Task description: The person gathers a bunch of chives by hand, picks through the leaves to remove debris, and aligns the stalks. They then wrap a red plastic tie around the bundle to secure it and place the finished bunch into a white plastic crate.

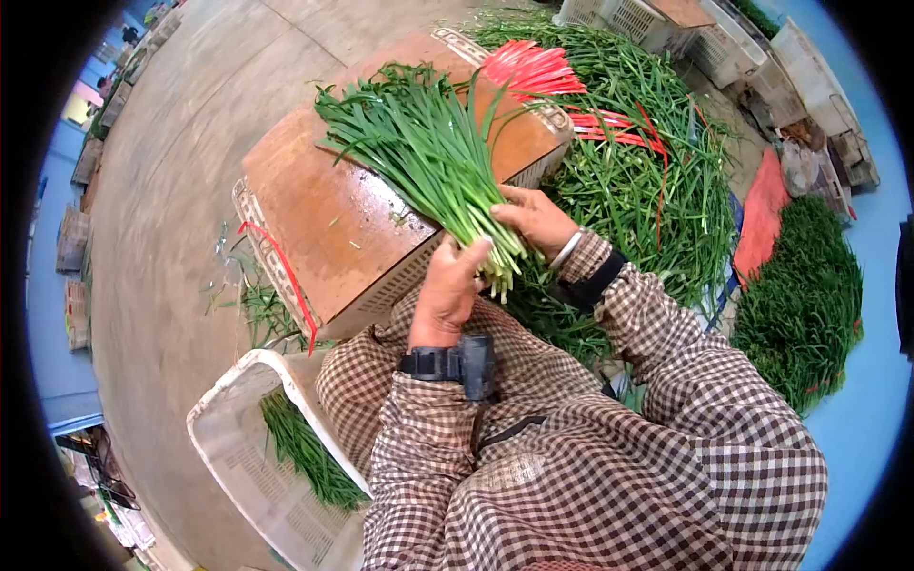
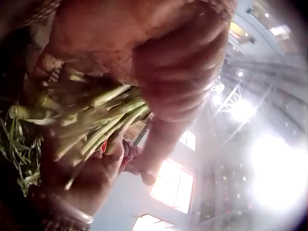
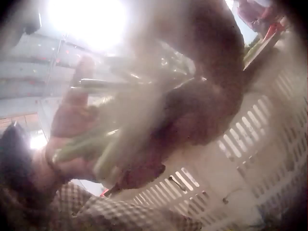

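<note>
A bunch of long green leafy stalks (image 1: 433, 157) lies slanted over the near edge of a brown board (image 1: 333, 224), its pale cut ends toward the body. My left hand (image 1: 451, 285) grips the stalks near these ends from the left, thumb on top. From the right my right hand (image 1: 541, 224) holds the same bunch, thumb across the stalks. In the left wrist view the pale stalk ends (image 2: 103, 120) show between both hands. The right wrist view is hazy, with stalk ends (image 3: 86, 144) among the fingers.
Red ties (image 1: 533, 71) lie at the board's far right corner. A large heap of greens (image 1: 638, 162) is on the right. A white basket (image 1: 224, 400) with some greens stands at lower left. More crates (image 1: 728, 52) stand at the upper right.
</note>
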